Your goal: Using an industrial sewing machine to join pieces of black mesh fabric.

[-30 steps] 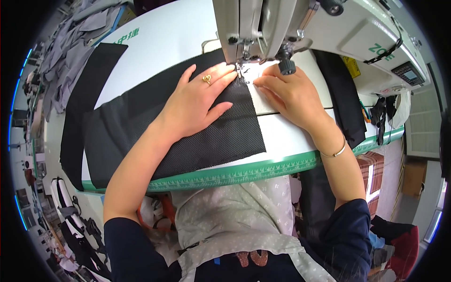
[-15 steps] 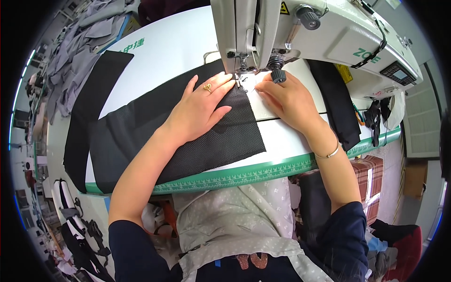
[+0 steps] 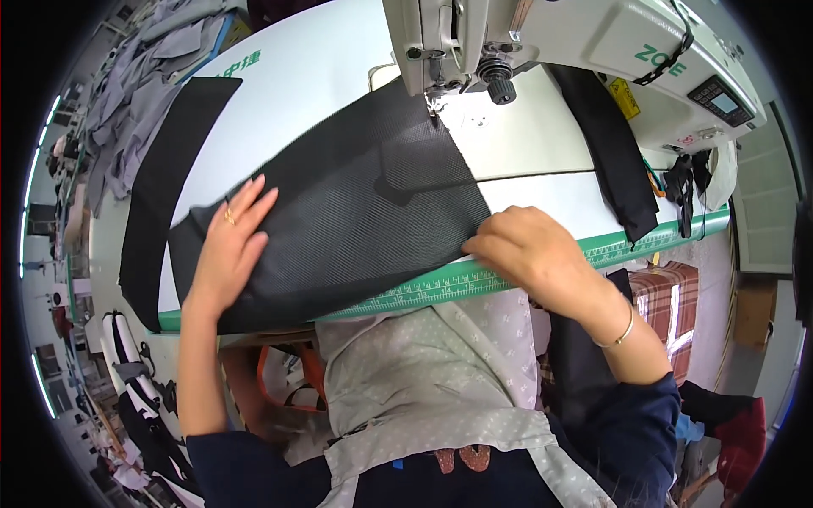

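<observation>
The white table [image 3: 322, 51], bordered by a green ruled edge [image 3: 423, 290], spreads widest, and the pale sewing machine [image 3: 584, 34] stands over its far side. A black mesh panel [image 3: 339, 212] lies across the tabletop, its far right end reaching the presser foot [image 3: 433, 108] and its near side lapping the green edge; whether the foot clamps it is too small to tell. The panel looks light, limp and a little slick — likely to ripple or skew if pulled at one point, and its cut edges may fray — so it seems best steadied with a flat palm and pinched at a corner or edge. A black strip [image 3: 169, 186] lies to its left, and a folded black cloth [image 3: 605, 152] well apart on the right. The right hand [image 3: 529, 254] has thumb and fingers drawn together on the panel's near right corner, a bracelet [image 3: 622, 330] at its wrist. The left hand [image 3: 229, 250], wearing a ring [image 3: 229, 217], rests on the panel's left end, fingers spread and thumb apart, gripping nothing. Half a second ago both hands were beside the presser foot — now the left has slid outward along the mesh, the right has come down to the corner, and the foot is clear of fingers.
</observation>
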The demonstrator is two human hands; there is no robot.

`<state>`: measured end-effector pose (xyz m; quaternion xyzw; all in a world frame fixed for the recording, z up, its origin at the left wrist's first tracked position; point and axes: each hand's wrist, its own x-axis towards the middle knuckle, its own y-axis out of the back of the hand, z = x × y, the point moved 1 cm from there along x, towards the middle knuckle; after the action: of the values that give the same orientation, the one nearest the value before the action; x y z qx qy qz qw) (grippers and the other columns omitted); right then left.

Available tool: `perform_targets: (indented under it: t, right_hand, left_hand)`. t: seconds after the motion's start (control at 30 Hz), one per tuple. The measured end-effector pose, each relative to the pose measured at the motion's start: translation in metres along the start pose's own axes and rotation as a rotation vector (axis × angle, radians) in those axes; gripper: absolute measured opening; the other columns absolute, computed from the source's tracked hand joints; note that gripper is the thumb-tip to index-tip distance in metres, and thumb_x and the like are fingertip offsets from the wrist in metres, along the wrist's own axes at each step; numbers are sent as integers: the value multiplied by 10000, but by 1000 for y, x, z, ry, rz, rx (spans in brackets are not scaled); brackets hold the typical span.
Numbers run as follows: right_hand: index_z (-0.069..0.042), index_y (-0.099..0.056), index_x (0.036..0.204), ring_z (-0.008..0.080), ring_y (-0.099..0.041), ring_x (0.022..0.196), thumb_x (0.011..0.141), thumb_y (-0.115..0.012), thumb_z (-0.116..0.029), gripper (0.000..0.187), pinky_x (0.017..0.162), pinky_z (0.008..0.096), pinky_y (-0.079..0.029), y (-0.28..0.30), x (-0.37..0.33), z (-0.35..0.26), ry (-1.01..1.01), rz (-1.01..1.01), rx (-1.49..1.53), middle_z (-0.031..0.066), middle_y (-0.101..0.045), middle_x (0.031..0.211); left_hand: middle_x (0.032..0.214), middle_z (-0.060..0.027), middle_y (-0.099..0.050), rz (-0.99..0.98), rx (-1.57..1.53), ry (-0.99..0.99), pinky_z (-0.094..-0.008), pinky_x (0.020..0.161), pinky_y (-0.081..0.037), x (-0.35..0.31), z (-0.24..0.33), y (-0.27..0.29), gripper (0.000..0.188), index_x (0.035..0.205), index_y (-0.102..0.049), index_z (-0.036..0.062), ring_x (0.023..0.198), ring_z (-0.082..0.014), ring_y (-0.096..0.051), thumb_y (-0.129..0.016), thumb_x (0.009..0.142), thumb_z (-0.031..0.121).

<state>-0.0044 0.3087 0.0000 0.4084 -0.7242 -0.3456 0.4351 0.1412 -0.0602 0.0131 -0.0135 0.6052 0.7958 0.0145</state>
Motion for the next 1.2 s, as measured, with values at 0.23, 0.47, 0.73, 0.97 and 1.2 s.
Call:
perform_targets:
  t: [0.23, 0.47, 0.73, 0.97, 1.2]
  right_hand:
    - [-72, -632, 949, 271, -595, 900, 830, -580, -77, 129, 808, 381, -483, 61, 9, 65, -130, 66, -619, 66, -597, 949]
    - [-58, -565, 1337, 331, -390, 1424, 883, -713, -336, 553, 1090, 690, -317, -30, 27, -27, -371, 116, -150, 123, -458, 1499]
    - [-132, -518, 1438, 277, -348, 1460, 874, -687, -470, 680, 1095, 745, -260, -12, 11, 15, -182, -120, -289, 27, -409, 1564]
    - [-137, -502, 1456, 286, -327, 1471, 868, -684, -495, 712, 1100, 750, -256, -7, 14, 15, -179, -172, -254, 20, -395, 1572]
    - [-156, -500, 1465, 281, -341, 1456, 858, -690, -497, 722, 1101, 753, -245, -7, 15, 15, -187, -174, -281, -12, -421, 1552]
  left_hand:
    - [1321, -179, -613, -203, -135, -265, -424, 943, -535, -55, 129, 10, 585, 1338, -588, 29, 1134, -336, -628, -759, 803, 192]
    - [1461, -142, -528, 205, -67, -425, -496, 1138, -343, 70, 115, -26, 581, 1407, -553, 77, 1399, -336, -450, -685, 848, 162]
    - [1582, -118, -347, 122, 184, -221, -618, 1172, -219, 94, 105, -57, 692, 1516, -391, 127, 1499, -315, -276, -661, 922, 357]
    - [1476, -95, -445, 244, 232, -178, -626, 1149, -248, 107, 103, -51, 619, 1427, -467, 84, 1410, -284, -400, -683, 910, 347]
    - [1498, -60, -458, 192, 150, -348, -582, 1144, -266, 105, 111, -50, 666, 1449, -496, 141, 1396, -240, -432, -719, 843, 302]
